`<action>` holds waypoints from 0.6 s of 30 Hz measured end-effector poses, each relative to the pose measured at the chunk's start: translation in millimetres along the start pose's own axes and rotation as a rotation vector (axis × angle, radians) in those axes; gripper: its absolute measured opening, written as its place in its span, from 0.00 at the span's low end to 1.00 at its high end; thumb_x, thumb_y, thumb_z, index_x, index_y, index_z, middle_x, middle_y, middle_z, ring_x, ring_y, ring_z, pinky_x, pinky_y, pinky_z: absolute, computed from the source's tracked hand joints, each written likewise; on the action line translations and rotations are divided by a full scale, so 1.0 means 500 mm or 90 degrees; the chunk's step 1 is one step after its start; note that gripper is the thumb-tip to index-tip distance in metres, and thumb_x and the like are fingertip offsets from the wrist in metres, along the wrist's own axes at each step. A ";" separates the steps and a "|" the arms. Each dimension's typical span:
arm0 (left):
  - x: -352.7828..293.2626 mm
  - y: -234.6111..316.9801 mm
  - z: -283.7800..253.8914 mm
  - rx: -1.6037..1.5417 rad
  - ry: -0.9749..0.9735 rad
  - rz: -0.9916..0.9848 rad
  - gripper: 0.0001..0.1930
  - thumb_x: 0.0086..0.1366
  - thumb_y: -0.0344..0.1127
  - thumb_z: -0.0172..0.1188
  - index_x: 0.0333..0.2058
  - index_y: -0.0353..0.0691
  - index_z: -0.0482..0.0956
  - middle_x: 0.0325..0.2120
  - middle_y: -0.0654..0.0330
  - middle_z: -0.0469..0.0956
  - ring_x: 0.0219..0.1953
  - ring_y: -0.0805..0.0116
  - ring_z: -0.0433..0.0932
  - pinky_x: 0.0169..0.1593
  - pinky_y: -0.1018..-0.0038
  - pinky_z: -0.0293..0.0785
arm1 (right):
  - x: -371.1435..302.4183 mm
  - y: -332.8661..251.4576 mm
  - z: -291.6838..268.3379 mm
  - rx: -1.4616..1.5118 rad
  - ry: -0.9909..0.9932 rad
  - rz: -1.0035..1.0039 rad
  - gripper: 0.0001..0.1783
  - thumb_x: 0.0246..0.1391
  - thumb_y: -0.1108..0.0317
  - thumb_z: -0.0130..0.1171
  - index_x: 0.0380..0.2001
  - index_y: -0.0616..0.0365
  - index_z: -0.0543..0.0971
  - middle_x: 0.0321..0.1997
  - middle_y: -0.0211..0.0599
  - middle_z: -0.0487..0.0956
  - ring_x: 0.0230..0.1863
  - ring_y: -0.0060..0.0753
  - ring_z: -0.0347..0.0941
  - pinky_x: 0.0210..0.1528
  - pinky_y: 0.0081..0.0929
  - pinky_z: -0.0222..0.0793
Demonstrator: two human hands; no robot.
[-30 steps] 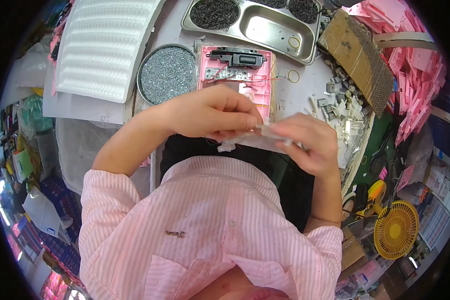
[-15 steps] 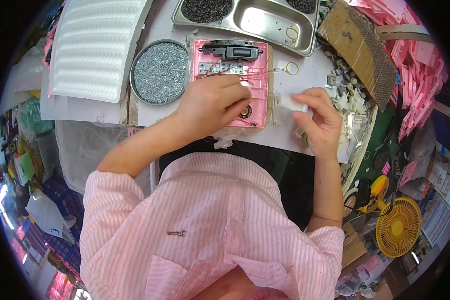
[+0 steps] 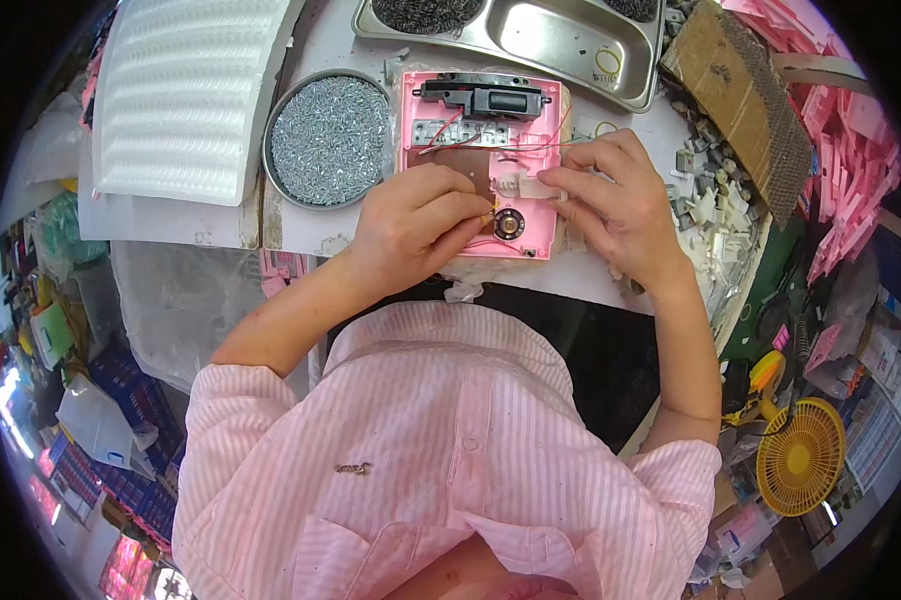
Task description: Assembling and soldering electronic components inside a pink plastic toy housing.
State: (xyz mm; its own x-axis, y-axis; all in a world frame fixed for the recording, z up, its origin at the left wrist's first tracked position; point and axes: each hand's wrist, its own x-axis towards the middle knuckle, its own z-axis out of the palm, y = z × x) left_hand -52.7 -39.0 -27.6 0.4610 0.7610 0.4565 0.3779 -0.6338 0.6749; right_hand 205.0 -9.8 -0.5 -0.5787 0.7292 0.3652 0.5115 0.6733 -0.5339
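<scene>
A pink plastic housing lies open in front of me. It holds a black motor-like unit at the far side, a grey metal strip with thin red wires, and a small round speaker. My right hand pinches a small white plastic piece over the housing's right side, just beyond the speaker. My left hand is closed over the near left part of the housing. Its fingertips pinch beside the speaker; what they hold is hidden.
Left of the housing stands a round tin of small screws. A metal tray with dark parts sits behind. White plastic parts are heaped at right, near a cardboard piece and pink parts. A white moulded tray lies far left.
My right hand has moved left with the white piece, from beside the housing to over it. My left hand has drawn back a little, uncovering the speaker. The view has shifted slightly.
</scene>
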 end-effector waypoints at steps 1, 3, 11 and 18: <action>-0.001 -0.002 0.002 -0.002 0.001 0.004 0.09 0.51 0.28 0.70 0.32 0.39 0.81 0.30 0.58 0.78 0.31 0.60 0.79 0.33 0.67 0.76 | 0.003 0.002 0.003 0.024 0.001 0.010 0.16 0.38 0.70 0.72 0.36 0.53 0.85 0.36 0.32 0.78 0.39 0.39 0.71 0.39 0.32 0.70; -0.001 -0.004 0.002 -0.003 -0.002 0.008 0.09 0.51 0.28 0.69 0.32 0.39 0.81 0.31 0.59 0.78 0.32 0.60 0.79 0.33 0.68 0.76 | 0.002 0.005 0.011 0.071 0.003 0.031 0.15 0.40 0.69 0.72 0.36 0.53 0.85 0.36 0.32 0.78 0.39 0.39 0.71 0.39 0.32 0.69; 0.020 -0.004 -0.008 -0.006 -0.097 0.058 0.11 0.52 0.24 0.67 0.36 0.38 0.79 0.45 0.55 0.81 0.34 0.58 0.79 0.35 0.66 0.75 | -0.002 -0.025 0.048 -0.006 0.038 0.102 0.14 0.41 0.67 0.71 0.35 0.53 0.85 0.38 0.32 0.79 0.40 0.40 0.70 0.44 0.35 0.68; 0.038 -0.002 -0.031 0.024 -0.219 0.048 0.13 0.54 0.28 0.66 0.40 0.39 0.78 0.49 0.59 0.80 0.37 0.56 0.78 0.40 0.65 0.76 | -0.047 0.024 -0.072 -0.125 0.040 0.276 0.12 0.45 0.65 0.68 0.35 0.55 0.85 0.37 0.36 0.80 0.44 0.42 0.71 0.47 0.35 0.68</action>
State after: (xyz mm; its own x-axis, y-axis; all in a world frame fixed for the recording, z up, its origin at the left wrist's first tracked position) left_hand -57.0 -21.9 -10.6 0.7296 0.6245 0.2788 0.3586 -0.6965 0.6216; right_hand 247.9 -14.3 12.0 -0.2492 0.9499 0.1886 0.8111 0.3111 -0.4953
